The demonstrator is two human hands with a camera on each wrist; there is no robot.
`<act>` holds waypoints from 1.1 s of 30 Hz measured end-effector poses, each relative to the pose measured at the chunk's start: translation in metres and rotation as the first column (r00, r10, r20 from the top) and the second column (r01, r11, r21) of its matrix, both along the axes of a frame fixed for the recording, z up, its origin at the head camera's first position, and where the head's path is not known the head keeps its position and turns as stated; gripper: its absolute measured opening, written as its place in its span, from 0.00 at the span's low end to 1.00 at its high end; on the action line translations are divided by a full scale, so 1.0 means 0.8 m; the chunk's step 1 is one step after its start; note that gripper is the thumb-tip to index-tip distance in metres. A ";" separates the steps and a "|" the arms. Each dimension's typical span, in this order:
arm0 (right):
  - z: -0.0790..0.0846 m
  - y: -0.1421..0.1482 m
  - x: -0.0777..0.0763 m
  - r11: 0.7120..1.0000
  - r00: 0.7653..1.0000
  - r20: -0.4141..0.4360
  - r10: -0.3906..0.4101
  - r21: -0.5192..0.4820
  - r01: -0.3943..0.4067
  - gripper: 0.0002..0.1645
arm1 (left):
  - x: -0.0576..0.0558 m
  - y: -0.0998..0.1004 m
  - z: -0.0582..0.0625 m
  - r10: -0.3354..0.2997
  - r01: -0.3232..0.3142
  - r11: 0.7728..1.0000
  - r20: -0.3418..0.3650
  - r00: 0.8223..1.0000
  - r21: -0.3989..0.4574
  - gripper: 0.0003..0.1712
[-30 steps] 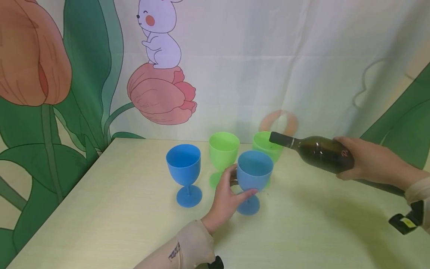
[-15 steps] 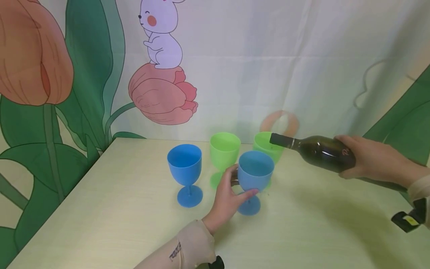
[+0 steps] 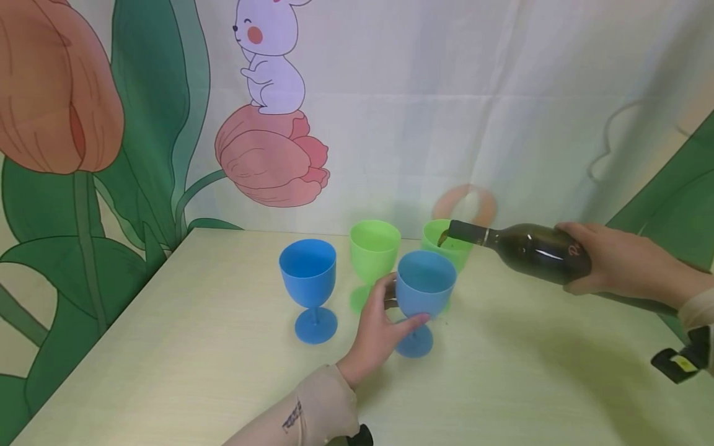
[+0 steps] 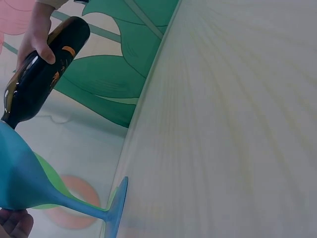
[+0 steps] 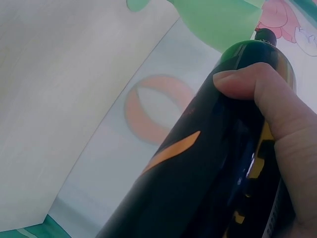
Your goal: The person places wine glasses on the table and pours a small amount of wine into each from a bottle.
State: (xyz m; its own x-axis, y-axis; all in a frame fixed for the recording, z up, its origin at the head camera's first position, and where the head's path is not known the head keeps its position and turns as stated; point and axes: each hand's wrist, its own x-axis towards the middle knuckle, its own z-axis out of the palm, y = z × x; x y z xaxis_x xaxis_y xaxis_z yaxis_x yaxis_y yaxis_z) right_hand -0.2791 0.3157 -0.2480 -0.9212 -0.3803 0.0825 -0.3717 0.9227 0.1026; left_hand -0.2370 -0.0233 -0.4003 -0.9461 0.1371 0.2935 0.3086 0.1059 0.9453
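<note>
In the head view my left hand [image 3: 376, 334] holds a light blue goblet [image 3: 426, 291] around the lower bowl; its foot looks to be on the table. My right hand [image 3: 613, 260] grips a dark wine bottle [image 3: 532, 251] by its body. The bottle is tilted, its neck over the back-right green goblet [image 3: 458, 253], which the blue one partly hides. Brown liquid [image 3: 443, 238] comes from the bottle's mouth into that green goblet. The right wrist view shows the thumb [image 5: 247, 82] pressed along the bottle. From the left wrist, the blue goblet [image 4: 25, 173] stands upright on its foot.
Another green goblet [image 3: 374, 254] stands behind my left hand. Left of it is a darker blue goblet [image 3: 308, 272]. A pale table [image 3: 195, 347] carries them all, with a printed curtain [image 3: 390, 124] hanging along its back edge.
Brown liquid now shows at the bottle's mouth, where none was visible before. Both hands keep their grips and stay nearly still; the whole view has shifted slightly.
</note>
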 end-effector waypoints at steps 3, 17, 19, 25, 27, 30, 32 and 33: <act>0.000 -0.001 0.000 1.000 1.000 0.001 -0.002 -0.005 0.002 0.62 | -0.001 0.000 -0.001 0.001 -0.001 1.000 -0.003 1.000 -0.002 0.44; 0.003 -0.001 -0.001 1.000 1.000 0.006 -0.005 -0.005 0.005 0.62 | -0.001 0.000 0.001 0.001 -0.001 1.000 0.004 1.000 0.007 0.44; 0.003 -0.001 -0.002 1.000 1.000 0.006 -0.006 -0.006 0.006 0.61 | -0.001 0.000 0.001 -0.001 0.001 1.000 0.003 1.000 0.009 0.44; 0.004 -0.001 -0.001 1.000 1.000 0.013 -0.007 -0.006 0.007 0.61 | 0.000 0.001 0.001 -0.004 0.004 1.000 0.001 1.000 0.016 0.44; 0.004 -0.002 0.000 1.000 1.000 0.013 -0.002 -0.009 0.002 0.60 | 0.000 0.001 0.002 -0.004 0.004 1.000 0.004 1.000 0.018 0.44; 0.006 -0.003 0.001 1.000 1.000 0.010 0.006 -0.013 -0.005 0.59 | 0.001 0.001 0.002 -0.003 0.003 1.000 0.009 1.000 0.018 0.44; 0.006 -0.003 0.002 1.000 1.000 0.008 0.012 -0.016 -0.011 0.58 | 0.001 0.002 0.003 -0.003 0.003 1.000 0.006 1.000 0.017 0.44; 0.006 -0.003 0.002 1.000 1.000 0.008 0.013 -0.017 -0.013 0.58 | 0.001 0.002 0.003 -0.002 0.002 1.000 0.007 1.000 0.015 0.44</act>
